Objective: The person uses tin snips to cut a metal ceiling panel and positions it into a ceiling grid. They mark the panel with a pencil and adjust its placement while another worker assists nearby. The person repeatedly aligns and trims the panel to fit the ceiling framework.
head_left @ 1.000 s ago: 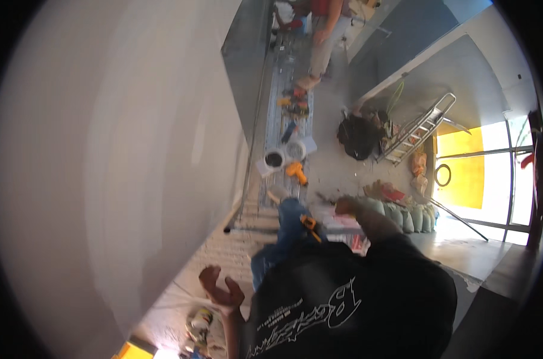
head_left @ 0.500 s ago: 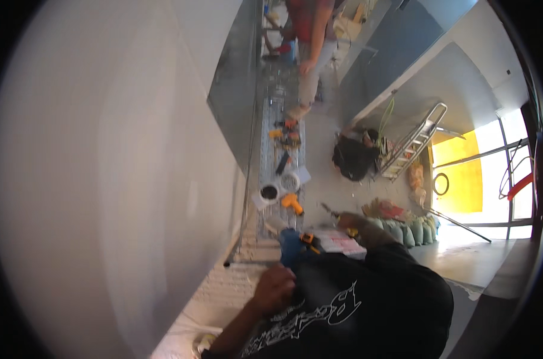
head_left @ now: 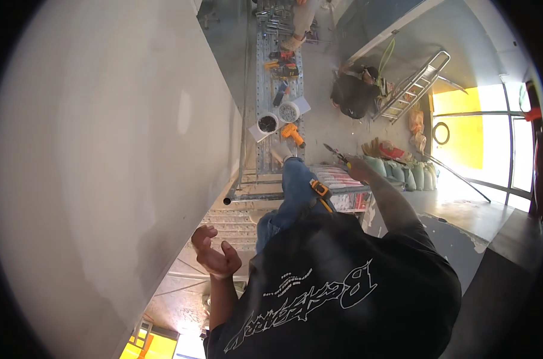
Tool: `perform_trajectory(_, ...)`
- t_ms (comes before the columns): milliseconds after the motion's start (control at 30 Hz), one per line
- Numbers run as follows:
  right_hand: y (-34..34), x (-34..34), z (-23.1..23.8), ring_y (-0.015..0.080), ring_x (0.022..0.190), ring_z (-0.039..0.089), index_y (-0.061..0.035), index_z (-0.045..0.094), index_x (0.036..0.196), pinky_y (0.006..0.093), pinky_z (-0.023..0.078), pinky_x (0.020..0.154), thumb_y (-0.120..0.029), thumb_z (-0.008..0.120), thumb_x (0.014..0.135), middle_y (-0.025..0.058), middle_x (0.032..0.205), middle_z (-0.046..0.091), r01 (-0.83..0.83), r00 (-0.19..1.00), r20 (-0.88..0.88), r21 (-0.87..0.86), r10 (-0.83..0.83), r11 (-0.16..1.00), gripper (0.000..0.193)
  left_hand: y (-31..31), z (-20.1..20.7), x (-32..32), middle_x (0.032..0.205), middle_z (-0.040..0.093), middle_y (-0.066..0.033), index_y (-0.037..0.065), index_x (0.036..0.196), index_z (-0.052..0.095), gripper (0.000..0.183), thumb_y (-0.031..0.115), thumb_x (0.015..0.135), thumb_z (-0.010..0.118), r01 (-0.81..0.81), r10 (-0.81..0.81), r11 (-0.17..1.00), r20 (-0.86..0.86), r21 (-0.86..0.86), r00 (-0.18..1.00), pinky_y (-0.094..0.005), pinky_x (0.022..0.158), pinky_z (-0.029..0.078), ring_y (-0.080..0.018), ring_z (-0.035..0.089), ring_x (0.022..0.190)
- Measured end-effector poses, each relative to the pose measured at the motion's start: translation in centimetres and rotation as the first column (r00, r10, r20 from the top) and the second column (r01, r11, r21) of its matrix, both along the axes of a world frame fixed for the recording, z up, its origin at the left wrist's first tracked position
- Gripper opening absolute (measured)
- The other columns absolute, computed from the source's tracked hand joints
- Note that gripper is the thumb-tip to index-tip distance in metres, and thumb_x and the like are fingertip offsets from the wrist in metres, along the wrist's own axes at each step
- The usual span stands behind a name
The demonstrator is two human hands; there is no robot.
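Note:
My right hand (head_left: 360, 171), stretched out to the right of the scaffold plank, is closed round a pair of tin snips (head_left: 336, 153) with dark pointed blades and a bit of yellow at the handle. At the lower left my left hand (head_left: 216, 254) is raised near the pale wall board (head_left: 122, 155), fingers loosely curled, thumb apart, holding nothing. A yellow-and-black tape measure (head_left: 320, 188) hangs at my waist over blue jeans (head_left: 296, 179). Ahead of my foot, an orange power tool (head_left: 292, 135) lies on the perforated metal plank (head_left: 265, 161).
Tubs of dark screws (head_left: 267, 124) and silvery screws (head_left: 288, 112) stand on the plank, with more power tools (head_left: 283, 64) beyond. A co-worker's leg (head_left: 304, 21) is at the far end. Below right are a person in black (head_left: 352, 96), a stepladder (head_left: 416, 84) and sacks (head_left: 403, 172).
My view has shifted, so the plank and tools sit higher in the picture. My left hand has moved left from my chest towards the board; the snips in my right hand now show clearly.

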State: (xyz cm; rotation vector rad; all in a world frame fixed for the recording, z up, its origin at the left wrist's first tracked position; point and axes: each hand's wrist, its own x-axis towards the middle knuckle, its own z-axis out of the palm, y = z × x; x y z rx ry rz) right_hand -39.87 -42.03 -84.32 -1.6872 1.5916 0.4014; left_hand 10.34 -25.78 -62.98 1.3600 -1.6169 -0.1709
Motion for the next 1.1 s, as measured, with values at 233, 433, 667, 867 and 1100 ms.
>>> perform_trajectory(233,-4.6,5.6,-18.7,0.0369,0.097,0.071,-0.0008,0.071,0.106,0.0473,0.056,0.083,-0.012,0.065,0.073,0.0246,0.098,0.071,-0.190,0.964,-0.138,0.248,0.228,0.950,0.035,-8.5,-2.4,1.7,0.116,0.056,-0.0191,0.002,0.137,0.035,0.051,0.010,0.091,0.056,-0.168,0.126,0.976,0.273,0.137,0.954,-0.0564,0.100,0.042,-0.0389,0.054,0.112)
perform_trajectory(433,-11.0,14.5,-33.5,0.0378,0.107,0.069,-0.0006,0.073,0.108,0.0459,0.056,0.088,-0.015,0.064,0.080,0.0219,0.110,0.072,-0.118,0.970,-0.137,0.456,0.201,0.882,0.033,-20.4,-6.9,3.5,0.125,0.059,-0.0201,0.013,0.144,0.041,0.051,0.017,0.095,0.054,-0.252,0.176,0.967,0.597,0.046,0.783,-0.0647,0.112,0.029,-0.0482,0.045,0.130)
perform_trajectory(667,-13.8,17.7,-52.0,0.0366,0.111,0.068,-0.0025,0.071,0.115,0.0434,0.056,0.088,-0.012,0.062,0.086,0.0218,0.117,0.070,-0.160,0.967,-0.097,0.492,0.236,0.856,0.032,-1.7,-10.6,20.1,0.142,0.052,-0.0153,0.007,0.141,0.045,0.056,0.039,0.095,0.054,-0.917,-0.084,0.263,0.940,-0.299,-0.330,-0.0675,0.115,0.023,-0.0430,0.038,0.139)
perform_trajectory(867,-13.0,15.1,-57.2,0.0333,0.119,0.063,-0.0070,0.065,0.124,0.0464,0.052,0.097,-0.018,0.063,0.090,0.0160,0.126,0.067,-0.050,0.974,-0.176,0.456,0.145,0.888,0.035,-17.3,-11.3,11.5,0.152,0.037,-0.0147,0.010,0.147,0.033,0.073,0.053,0.091,0.054,-0.741,-0.024,0.612,0.930,-0.276,-0.367,-0.0622,0.118,0.016,-0.0407,0.027,0.145)
perform_trajectory(1100,-29.7,19.8,-58.7,0.0398,0.093,0.070,-0.0052,0.069,0.096,0.0520,0.056,0.077,-0.023,0.057,0.090,0.0202,0.094,0.072,-0.192,0.976,-0.052,0.231,0.209,0.954,0.023,-26.0,-11.7,5.3,0.166,0.015,-0.0138,0.016,0.160,0.009,0.104,0.075,0.086,0.052,-0.623,-0.205,0.760,0.839,-0.188,-0.504,-0.0578,0.121,0.007,-0.0377,0.012,0.153)
